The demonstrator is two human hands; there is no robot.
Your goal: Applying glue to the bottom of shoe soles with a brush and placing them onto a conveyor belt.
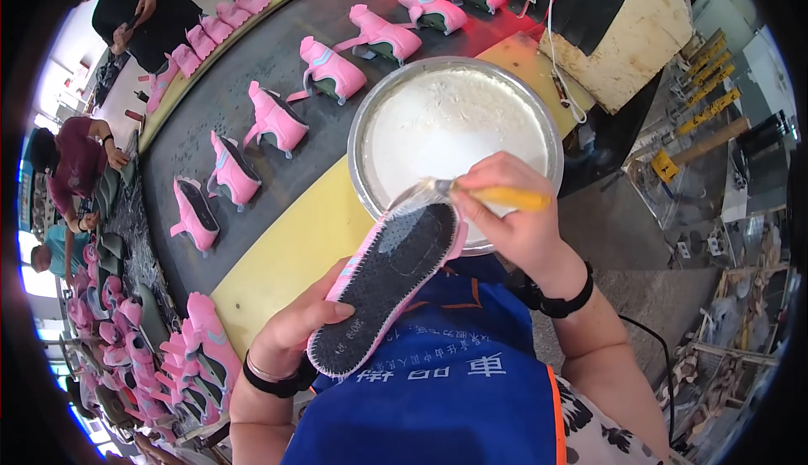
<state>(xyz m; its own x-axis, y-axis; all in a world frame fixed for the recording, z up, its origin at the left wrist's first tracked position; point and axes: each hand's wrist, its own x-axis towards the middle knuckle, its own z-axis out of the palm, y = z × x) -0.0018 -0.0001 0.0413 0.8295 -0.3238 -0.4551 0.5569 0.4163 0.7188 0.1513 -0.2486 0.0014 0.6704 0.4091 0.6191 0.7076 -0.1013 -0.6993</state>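
Observation:
A pink shoe upper (383, 284) is tilted with its dark sole side up, and my left hand (307, 318) grips it near the lower end, thumb on the dark bottom. My right hand (509, 212) is closed round the yellow handle of a brush (505, 198). The brush's pale bristles touch the stitched edge at the upper end of the shoe upper. Just beyond both hands stands a round metal basin (358, 158) holding a whitish substance. A blue apron (429, 406) lies beneath the shoe upper.
Several pink shoe uppers (273, 120) lie spaced along a dark conveyor belt (168, 271) with a yellow border (278, 242). More uppers (202, 356) are stacked at my left. Other people (80, 158) work at the far left. A wooden-sided box (631, 53) with a hanging white cord stands at the far right.

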